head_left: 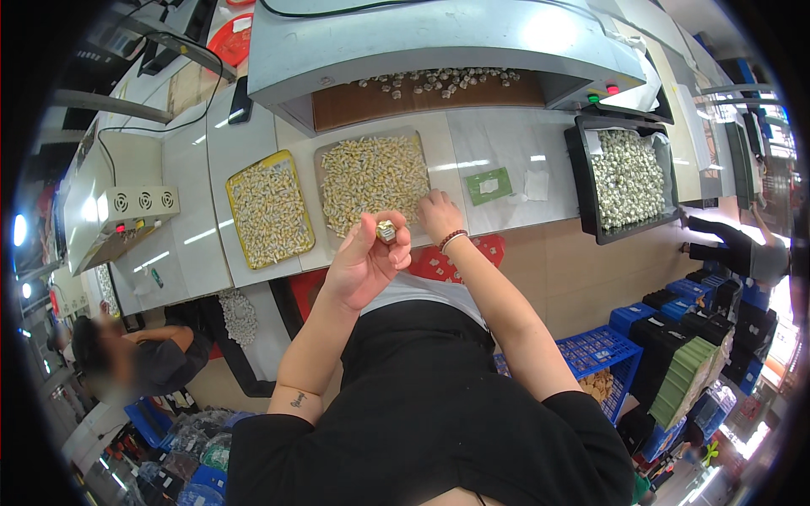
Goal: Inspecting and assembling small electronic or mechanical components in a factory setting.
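My left hand [364, 263] is raised above the near edge of the worktable, its thumb and fingers closed round a small metal part [386, 232] with gold and silver faces. Behind it lies a grey tray [429, 158] filled with small gold-and-white parts [371, 173]. My right hand [440, 218] is at that tray's near right corner, with its fingers curled downward; whatever they grip is hidden. A red beaded bracelet [453, 240] circles the right wrist. Left of the grey tray, a yellow tray [305, 211] carries similar small parts.
A grey machine [422, 42] with loose metal parts [439, 80] in its opening spans the back. At right are a green packet [488, 186] and a black bin [601, 232] of silvery parts. A phone [240, 101] and control box [139, 207] stand left; another person [160, 363] sits lower left.
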Tool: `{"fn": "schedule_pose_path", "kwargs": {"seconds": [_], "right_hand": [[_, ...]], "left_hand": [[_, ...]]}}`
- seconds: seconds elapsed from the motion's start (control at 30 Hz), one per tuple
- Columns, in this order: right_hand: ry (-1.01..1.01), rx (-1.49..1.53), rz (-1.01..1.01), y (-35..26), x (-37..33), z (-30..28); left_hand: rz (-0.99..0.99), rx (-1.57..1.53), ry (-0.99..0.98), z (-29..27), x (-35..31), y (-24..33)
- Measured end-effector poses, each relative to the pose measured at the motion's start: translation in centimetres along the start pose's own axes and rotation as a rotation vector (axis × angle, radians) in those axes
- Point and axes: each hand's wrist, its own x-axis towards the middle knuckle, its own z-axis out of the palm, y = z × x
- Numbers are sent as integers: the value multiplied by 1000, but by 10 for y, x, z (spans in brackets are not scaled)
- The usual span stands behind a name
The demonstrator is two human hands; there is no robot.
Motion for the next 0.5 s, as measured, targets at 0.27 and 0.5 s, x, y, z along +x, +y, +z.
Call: {"fn": "schedule_pose_path", "kwargs": {"seconds": [0.27,0.5], "right_hand": [[-14,-73,-118,9,0,9],[-58,95,60,-4,-3,-6]], "left_hand": [[-5,-42,-195,21,-11,-7],[13,54,-178,37,-19,-8]]}}
